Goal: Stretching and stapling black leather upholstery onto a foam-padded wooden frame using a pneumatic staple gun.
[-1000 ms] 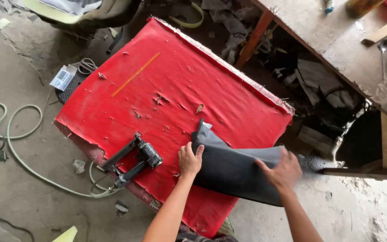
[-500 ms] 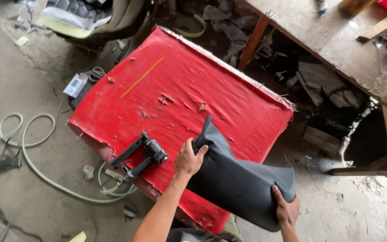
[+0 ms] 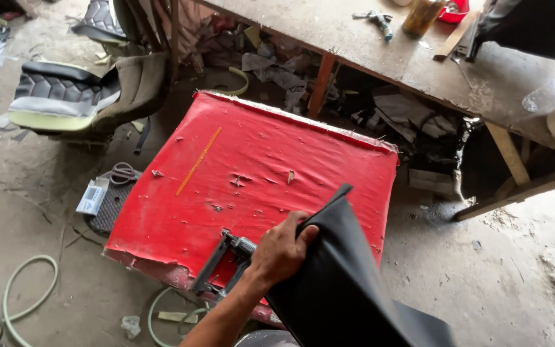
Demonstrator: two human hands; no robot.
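Note:
My left hand grips the upper edge of a dark grey vinyl cover, which is lifted and hangs down toward the bottom of the view. Under it lies a big red cushion pad with torn spots, flat on the floor. A black staple gun rests on the pad's near edge, just left of my left hand. My right hand is out of view.
A worn wooden workbench with tools and a jar runs along the back right. A black quilted seat sits at the far left. A pale green hose loops on the concrete floor at lower left, near a small white device.
The cover has been lifted off the pad and turned upright. My right hand, which held its lower right end, has dropped out of view. The camera has moved closer and rightward.

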